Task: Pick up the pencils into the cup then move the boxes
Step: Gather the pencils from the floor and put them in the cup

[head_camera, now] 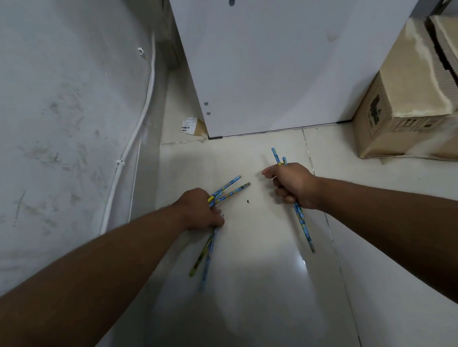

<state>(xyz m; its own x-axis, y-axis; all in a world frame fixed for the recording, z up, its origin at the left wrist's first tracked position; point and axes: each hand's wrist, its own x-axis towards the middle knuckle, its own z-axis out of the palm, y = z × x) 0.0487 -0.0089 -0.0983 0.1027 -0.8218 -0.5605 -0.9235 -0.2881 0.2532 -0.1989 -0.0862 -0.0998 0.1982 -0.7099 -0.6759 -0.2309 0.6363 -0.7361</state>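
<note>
Blue pencils (302, 223) in left hand (198, 208), right hand (294, 185)

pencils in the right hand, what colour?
Light blue with small printed patterns; the pencils show best in the head view, gripped in the right hand.

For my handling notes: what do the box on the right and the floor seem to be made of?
Box: brown corrugated cardboard with a matt finish; fluted, torn edges show along its top flaps. Floor: pale tile, probably glazed ceramic; it is glossy, reflects a light, and thin joint lines cross it.
</note>
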